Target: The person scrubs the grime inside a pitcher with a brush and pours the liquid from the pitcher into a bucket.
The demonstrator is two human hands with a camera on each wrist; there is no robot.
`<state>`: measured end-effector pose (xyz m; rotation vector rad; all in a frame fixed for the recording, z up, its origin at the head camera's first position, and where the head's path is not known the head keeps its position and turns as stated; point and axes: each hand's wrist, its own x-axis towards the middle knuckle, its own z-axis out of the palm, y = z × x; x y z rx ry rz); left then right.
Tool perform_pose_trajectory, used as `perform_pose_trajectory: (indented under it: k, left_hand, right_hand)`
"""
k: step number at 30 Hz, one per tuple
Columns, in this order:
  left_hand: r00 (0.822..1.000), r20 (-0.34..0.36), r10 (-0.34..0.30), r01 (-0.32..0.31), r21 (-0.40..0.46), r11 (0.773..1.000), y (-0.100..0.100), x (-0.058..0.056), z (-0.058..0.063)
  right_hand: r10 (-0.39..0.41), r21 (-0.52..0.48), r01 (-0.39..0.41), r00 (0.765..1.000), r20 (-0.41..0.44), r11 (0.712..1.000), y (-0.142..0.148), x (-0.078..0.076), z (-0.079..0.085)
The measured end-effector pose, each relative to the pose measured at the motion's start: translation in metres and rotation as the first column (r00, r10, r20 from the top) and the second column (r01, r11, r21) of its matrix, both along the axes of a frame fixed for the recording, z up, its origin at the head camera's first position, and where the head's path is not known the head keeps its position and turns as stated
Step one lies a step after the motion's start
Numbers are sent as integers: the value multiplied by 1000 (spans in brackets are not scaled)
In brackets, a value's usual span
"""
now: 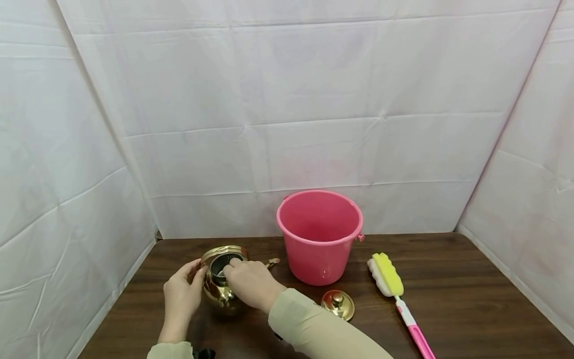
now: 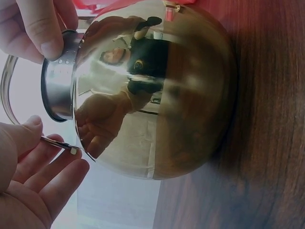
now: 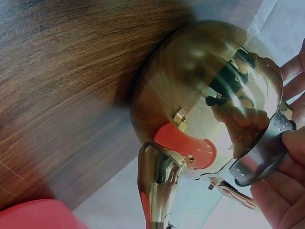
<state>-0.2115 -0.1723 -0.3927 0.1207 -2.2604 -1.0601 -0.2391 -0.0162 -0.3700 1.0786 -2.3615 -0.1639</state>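
A shiny gold teapot (image 1: pixel 223 300) stands on the table at the left. My left hand (image 1: pixel 181 295) is at its left side, thumb and fingertips pinching the raised handle (image 2: pixel 6 88) near its lower end. Set in the teapot's mouth is a metal strainer (image 2: pixel 59 83) with small holes, its upper part standing out above the opening in both wrist views. My right hand (image 1: pixel 254 283) reaches over the mouth and pinches the strainer's rim, the thumb on one side and fingers on the other. The spout (image 3: pixel 159 183) shows in the right wrist view.
Right of the teapot stands a pink bucket (image 1: pixel 319 264). A round gold lid (image 1: pixel 338 304) with a knob lies in front of it, close to my right sleeve. Farther right rests a yellow-and-white sponge brush (image 1: pixel 388 275) with a pink handle. White cloth walls (image 1: pixel 251 159) border the table.
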Motion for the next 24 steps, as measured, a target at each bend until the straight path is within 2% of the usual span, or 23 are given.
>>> perform_pose_trajectory:
  k: [16, 24]
  left_hand:
    - [1000, 7, -3, 3, 2, 1000, -1, 2, 0]
    - [1000, -11, 0, 0, -1, 1000, -2, -1, 0]
  right_hand:
    - [17, -20, -17, 1000, -15, 1000, 0, 2, 0]
    - [10, -22, -11, 998, -56, 1000, 2, 1, 2]
